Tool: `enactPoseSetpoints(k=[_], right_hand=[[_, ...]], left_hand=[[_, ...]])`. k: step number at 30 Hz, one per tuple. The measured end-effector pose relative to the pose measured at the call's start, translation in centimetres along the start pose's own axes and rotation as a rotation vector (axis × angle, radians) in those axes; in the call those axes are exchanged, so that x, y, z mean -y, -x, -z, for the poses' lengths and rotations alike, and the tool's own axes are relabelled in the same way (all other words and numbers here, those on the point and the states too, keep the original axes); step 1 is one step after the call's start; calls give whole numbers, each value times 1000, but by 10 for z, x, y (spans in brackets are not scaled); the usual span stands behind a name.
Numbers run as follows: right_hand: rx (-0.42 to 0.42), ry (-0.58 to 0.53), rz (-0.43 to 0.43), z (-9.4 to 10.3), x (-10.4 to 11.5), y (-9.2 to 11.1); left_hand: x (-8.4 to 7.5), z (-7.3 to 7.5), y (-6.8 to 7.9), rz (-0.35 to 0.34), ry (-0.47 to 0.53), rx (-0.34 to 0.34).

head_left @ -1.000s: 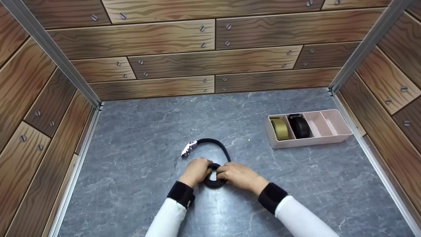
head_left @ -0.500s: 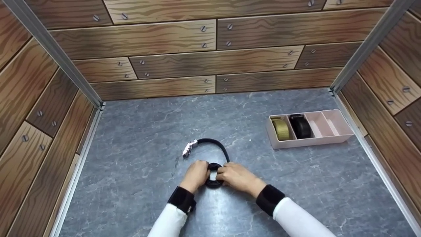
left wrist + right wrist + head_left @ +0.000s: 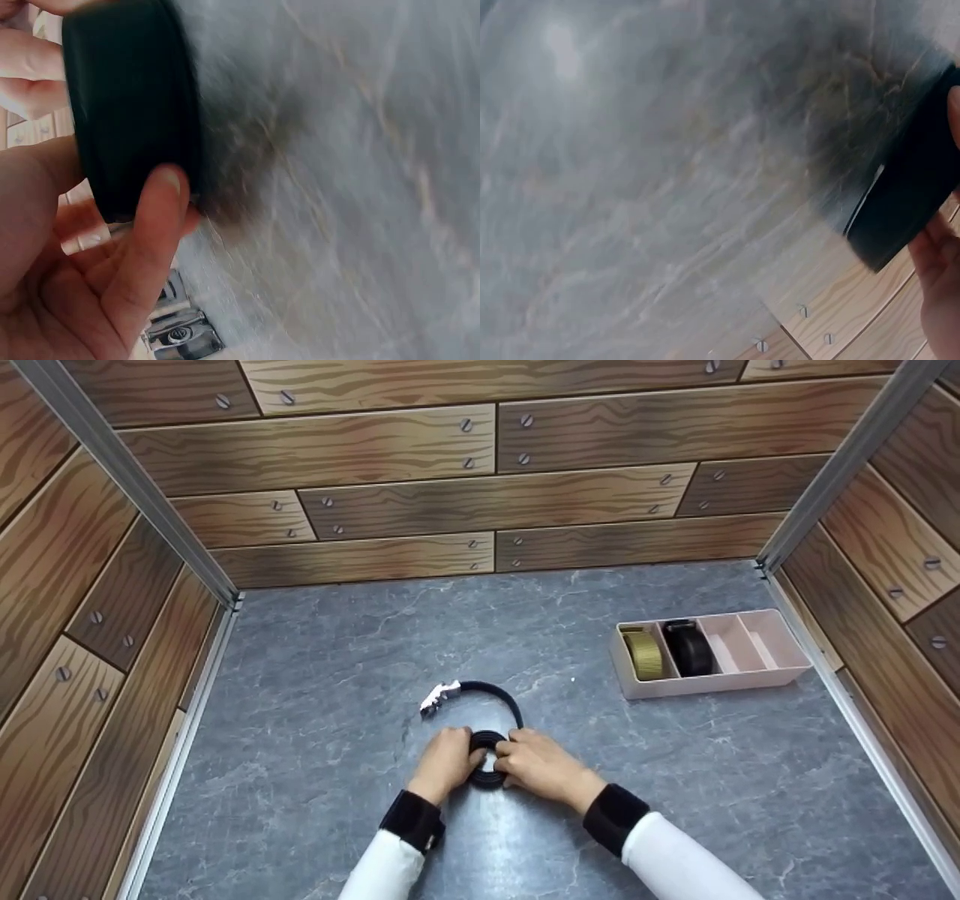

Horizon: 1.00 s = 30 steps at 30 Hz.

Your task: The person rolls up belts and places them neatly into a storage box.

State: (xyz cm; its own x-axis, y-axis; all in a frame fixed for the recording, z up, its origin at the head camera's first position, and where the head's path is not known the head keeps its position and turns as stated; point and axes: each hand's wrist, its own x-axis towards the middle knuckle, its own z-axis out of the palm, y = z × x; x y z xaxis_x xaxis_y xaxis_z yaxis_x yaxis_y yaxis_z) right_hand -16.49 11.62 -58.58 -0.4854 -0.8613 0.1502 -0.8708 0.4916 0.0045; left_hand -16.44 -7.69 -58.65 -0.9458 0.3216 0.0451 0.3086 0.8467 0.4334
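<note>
A black belt is rolled into a coil (image 3: 487,781) in front of me, its edge facing up in the head view. From the coil, a loose end of strap (image 3: 491,688) arcs away to a shiny silver buckle (image 3: 439,698) lying on the surface. My left hand (image 3: 444,761) grips the coil's left side, thumb reaching into its centre hole. On the right side, my right hand (image 3: 546,765) pinches the coil where the strap leaves it, fingertips at the hole. The left wrist view shows the coil's outer face (image 3: 135,105) between fingers, with the buckle (image 3: 184,334) beyond.
A pale pink divided box (image 3: 712,684) stands at the right. It contains a rolled olive-yellow belt (image 3: 643,656) and a rolled black belt (image 3: 690,651) in its left compartments. Wood-patterned walls (image 3: 390,442) enclose the grey marbled surface (image 3: 322,660) at the back and sides.
My left hand has shifted its hold, and its thumb now reaches into the coil's hole. The buckle and loose strap have drawn slightly rightward and nearer. My right hand keeps its grip.
</note>
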Motion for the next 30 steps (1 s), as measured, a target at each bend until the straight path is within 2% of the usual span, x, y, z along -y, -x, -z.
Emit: enactPoseSetpoints(k=[2, 6, 12, 16, 18, 21, 27, 30], right_hand=[[6, -8, -26, 0, 2, 0], [10, -37, -36, 0, 2, 1], [18, -78, 18, 4, -4, 1], [21, -86, 36, 5, -6, 0], [13, -87, 36, 4, -6, -1], [-6, -80, 31, 2, -5, -1], [-12, -64, -37, 1, 0, -1], [4, -51, -54, 2, 0, -1]], left_hand=[[-1, -1, 1, 25, 30, -9], [-1, 0, -1, 5, 16, 13], [0, 8, -10, -81, -99, 74], [0, 9, -14, -158, -172, 64], [0, 7, -13, -172, -188, 55], [0, 4, -10, -138, -173, 40], [0, -2, 0, 12, -22, -44], [0, -3, 1, 29, 10, -78]])
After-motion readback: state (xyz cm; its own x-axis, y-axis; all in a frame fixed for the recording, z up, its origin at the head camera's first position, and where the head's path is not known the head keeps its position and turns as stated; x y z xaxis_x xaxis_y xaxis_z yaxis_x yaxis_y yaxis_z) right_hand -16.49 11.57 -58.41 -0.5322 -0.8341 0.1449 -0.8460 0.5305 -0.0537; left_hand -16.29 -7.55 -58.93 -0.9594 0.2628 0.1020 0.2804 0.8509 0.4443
